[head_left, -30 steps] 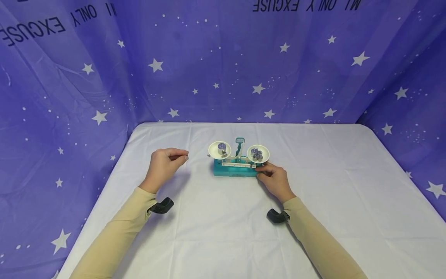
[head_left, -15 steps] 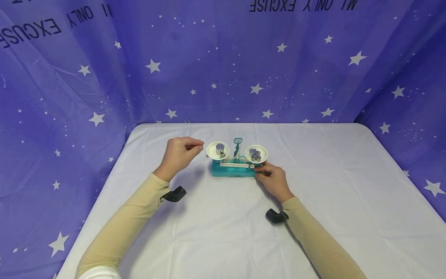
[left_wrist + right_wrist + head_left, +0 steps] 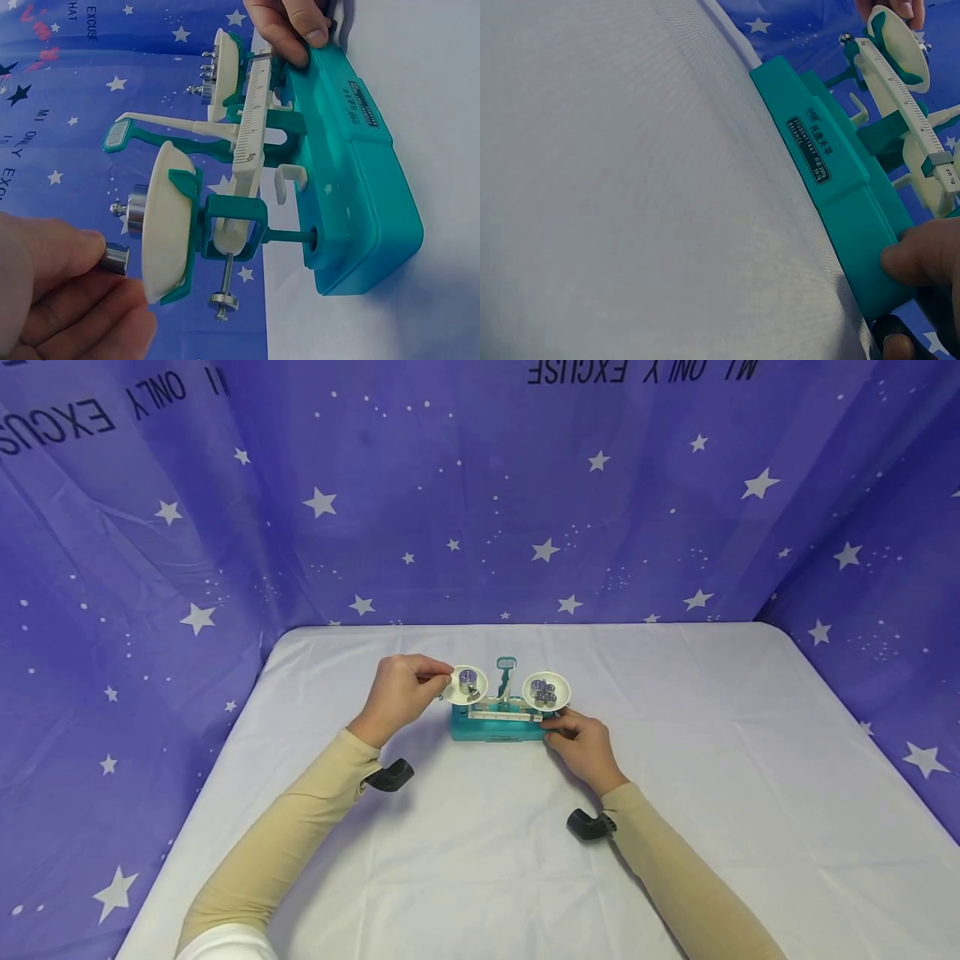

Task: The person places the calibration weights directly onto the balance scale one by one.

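Note:
A teal tray balance stands on the table, its two cream pans raised on the beam. My left hand is at the outer rim of the left pan. Between its thumb and finger it pinches a small metal weight, held beside the pan in the left wrist view. That pan bears a larger cylindrical weight and a smaller metal piece. Several metal weights sit grouped in the right pan. My right hand grips the right end of the base, thumb on its front.
A white cloth covers the table. Purple curtains with white stars hang behind it and on both sides. Black curved mounts stick out from each wrist. A knurled adjusting nut projects from the beam's left end.
My left hand has moved right, from apart from the balance to the left pan's rim, its fingers still pinched together. The right hand has stayed on the base.

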{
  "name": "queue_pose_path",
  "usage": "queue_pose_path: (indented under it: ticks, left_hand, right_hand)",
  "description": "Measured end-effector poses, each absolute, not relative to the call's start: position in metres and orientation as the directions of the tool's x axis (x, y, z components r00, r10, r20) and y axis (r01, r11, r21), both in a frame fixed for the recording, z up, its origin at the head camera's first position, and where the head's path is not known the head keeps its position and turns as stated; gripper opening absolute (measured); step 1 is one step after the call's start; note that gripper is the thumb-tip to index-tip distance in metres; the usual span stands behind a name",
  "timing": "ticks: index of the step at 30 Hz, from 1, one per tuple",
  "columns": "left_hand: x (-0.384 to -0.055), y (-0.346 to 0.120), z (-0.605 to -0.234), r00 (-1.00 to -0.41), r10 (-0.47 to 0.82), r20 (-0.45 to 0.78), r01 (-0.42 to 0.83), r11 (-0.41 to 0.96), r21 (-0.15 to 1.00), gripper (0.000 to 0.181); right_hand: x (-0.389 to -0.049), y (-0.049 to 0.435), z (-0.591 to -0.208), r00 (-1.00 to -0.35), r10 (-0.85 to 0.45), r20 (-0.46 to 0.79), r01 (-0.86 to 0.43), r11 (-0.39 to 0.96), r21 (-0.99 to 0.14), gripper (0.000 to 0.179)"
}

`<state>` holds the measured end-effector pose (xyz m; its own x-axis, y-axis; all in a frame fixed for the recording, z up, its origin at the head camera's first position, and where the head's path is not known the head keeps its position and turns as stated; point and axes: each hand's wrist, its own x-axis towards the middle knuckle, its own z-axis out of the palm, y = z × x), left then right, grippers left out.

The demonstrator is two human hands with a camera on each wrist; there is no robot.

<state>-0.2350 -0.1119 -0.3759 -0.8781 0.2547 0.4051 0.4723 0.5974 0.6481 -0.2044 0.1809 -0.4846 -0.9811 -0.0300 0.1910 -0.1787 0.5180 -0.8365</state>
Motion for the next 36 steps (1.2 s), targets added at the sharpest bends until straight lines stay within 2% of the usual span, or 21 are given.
queue_pose_path:
  ticks: [9, 36]
  left_hand:
    - [-0.236, -0.108, -0.378, -0.865, 0.283, 0.415, 0.494, 0.631, 0.599, 0.015]
    - [-0.236, -0.103, -0.386, -0.858, 0.281, 0.431, 0.504, 0.621, 0.6, 0.01]
  right_hand:
    - [-0.205, 0.181, -0.485, -0.98, -0.025, 0.198, -0.183, 0.507, -0.842, 0.017]
    - [-0.204, 0.181, -0.484, -0.984, -0.023, 0.176, -0.164, 0.493, -0.854, 0.018]
